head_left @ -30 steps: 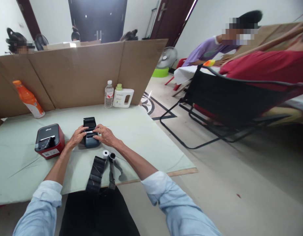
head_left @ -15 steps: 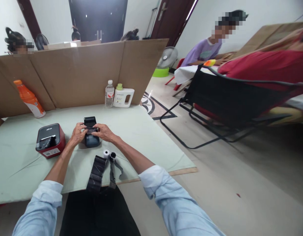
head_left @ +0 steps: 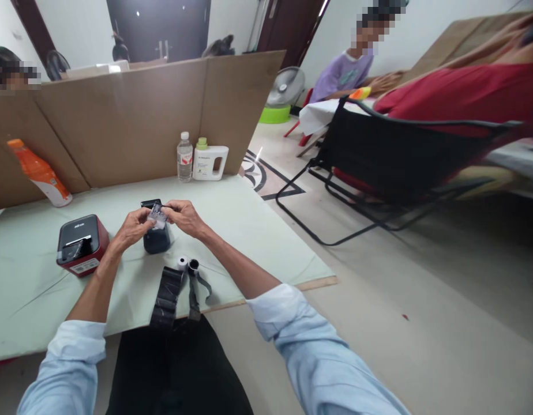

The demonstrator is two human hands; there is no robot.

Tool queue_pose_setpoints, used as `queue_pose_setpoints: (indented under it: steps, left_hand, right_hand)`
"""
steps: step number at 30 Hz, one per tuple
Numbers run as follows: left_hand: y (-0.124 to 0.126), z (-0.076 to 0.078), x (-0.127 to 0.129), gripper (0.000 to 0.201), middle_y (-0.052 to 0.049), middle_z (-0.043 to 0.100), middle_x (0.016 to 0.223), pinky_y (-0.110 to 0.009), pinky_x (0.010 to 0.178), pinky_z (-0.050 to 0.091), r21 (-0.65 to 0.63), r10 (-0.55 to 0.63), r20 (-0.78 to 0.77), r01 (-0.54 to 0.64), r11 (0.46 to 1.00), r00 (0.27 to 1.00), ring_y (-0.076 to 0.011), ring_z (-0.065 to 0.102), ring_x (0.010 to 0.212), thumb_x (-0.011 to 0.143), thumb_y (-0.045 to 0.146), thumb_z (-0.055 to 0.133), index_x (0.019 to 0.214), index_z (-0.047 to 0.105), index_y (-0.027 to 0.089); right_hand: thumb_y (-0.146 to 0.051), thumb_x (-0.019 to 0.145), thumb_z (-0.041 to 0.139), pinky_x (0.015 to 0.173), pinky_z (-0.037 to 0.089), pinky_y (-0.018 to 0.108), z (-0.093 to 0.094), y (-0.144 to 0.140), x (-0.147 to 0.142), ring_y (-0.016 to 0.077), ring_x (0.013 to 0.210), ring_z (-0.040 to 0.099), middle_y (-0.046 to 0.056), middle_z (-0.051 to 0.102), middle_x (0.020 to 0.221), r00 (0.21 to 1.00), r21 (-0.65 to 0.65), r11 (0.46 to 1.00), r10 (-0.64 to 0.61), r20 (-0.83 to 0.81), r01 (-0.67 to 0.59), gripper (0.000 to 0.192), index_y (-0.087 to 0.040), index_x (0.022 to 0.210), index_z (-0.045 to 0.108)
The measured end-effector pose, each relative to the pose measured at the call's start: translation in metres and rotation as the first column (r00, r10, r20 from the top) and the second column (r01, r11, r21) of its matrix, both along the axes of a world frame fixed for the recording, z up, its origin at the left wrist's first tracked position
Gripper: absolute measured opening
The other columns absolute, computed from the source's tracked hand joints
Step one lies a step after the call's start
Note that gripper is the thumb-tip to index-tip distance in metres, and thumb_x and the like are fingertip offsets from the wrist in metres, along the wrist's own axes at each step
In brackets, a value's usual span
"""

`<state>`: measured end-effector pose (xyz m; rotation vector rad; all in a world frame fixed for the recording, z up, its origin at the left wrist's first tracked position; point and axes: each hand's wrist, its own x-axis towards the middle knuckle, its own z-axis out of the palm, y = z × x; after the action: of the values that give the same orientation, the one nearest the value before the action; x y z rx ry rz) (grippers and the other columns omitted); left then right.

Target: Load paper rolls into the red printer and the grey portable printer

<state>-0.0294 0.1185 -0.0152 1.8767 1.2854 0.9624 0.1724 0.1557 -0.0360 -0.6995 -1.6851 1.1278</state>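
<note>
Both hands, left (head_left: pixel 134 226) and right (head_left: pixel 183 215), have lifted, pinching a small shiny label strip (head_left: pixel 157 215) above the dark-blue plastic printer (head_left: pixel 156 237); uneven pulling could tear it.

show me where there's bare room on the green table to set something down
Free: the wide stretch of table right of the dark printer, up to the water bottle and white jug; also between the red printer and orange bottle. Crowded: by both hands and the rolls.
</note>
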Motion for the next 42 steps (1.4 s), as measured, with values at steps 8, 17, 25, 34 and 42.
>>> queue_pose_setpoints:
  steps: [8, 17, 25, 34, 42]
  left_hand:
    - [-0.011, 0.0, 0.06, 0.02, -0.002, 0.069, 0.08, -0.026, 0.067, 0.047, 0.1, -0.179, -0.275, 0.214, 0.972, 0.945, -0.0147, 0.059, 0.07, 0.079, 0.017, 0.062, 0.093, 0.076, 0.015]
    - [-0.024, -0.018, 0.126, 0.043, -0.007, 0.074, 0.099, -0.03, 0.087, 0.054, -0.015, -0.427, -0.596, 0.522, 0.853, 0.68, -0.0217, 0.069, 0.093, 0.072, 0.003, 0.053, 0.098, 0.082, 0.022]
    - [-0.03, -0.014, 0.138, 0.038, -0.008, 0.073, 0.101, -0.031, 0.085, 0.054, -0.073, -0.463, -0.65, 0.558, 0.827, 0.602, -0.0235, 0.07, 0.092, 0.075, 0.006, 0.056, 0.097, 0.082, 0.023]
    - [-0.031, -0.013, 0.116, 0.047, -0.011, 0.073, 0.121, -0.036, 0.093, 0.055, -0.123, -0.489, -0.467, 0.493, 0.861, 0.737, -0.0231, 0.07, 0.101, 0.091, 0.029, 0.062, 0.136, 0.068, 0.02]
    - [-0.049, -0.011, 0.049, 0.057, -0.014, 0.072, 0.128, -0.036, 0.084, 0.057, -0.251, -0.405, -0.267, 0.343, 0.905, 0.874, -0.0288, 0.069, 0.115, 0.085, 0.037, 0.068, 0.14, 0.063, 0.02]
  right_hand:
    - [-0.036, 0.084, 0.064, 0.065, 0.046, 0.027, -0.009, -0.068, 0.083, 0.0141, 0.067, 0.057, 0.001, 0.067, 0.074, 0.973, 0.031, 0.974, -0.226, 0.041, 0.225, 0.02, -0.017, 0.081, 0.07]
    - [-0.025, 0.087, 0.058, 0.071, 0.05, 0.029, -0.071, -0.14, 0.142, 0.0174, 0.072, 0.062, 0.002, 0.068, 0.077, 0.873, 0.118, 0.922, -0.387, 0.297, 0.369, 0.01, -0.021, 0.079, 0.063]
    - [-0.02, 0.087, 0.058, 0.076, 0.046, 0.031, -0.091, -0.155, 0.139, 0.0207, 0.079, 0.059, 0.004, 0.065, 0.081, 0.764, 0.328, 0.879, -0.466, 0.447, 0.345, 0.006, -0.023, 0.083, 0.06]
    - [-0.019, 0.089, 0.058, 0.075, 0.044, 0.032, -0.097, -0.157, 0.126, 0.0213, 0.078, 0.059, 0.005, 0.067, 0.081, 0.677, 0.361, 0.835, -0.548, 0.491, 0.414, 0.009, -0.022, 0.084, 0.064]
    - [-0.014, 0.091, 0.052, 0.085, 0.052, 0.036, -0.098, -0.171, 0.131, 0.0232, 0.088, 0.067, 0.008, 0.073, 0.095, 0.764, 0.3, 0.87, -0.489, 0.421, 0.391, 0.025, -0.021, 0.105, 0.072]
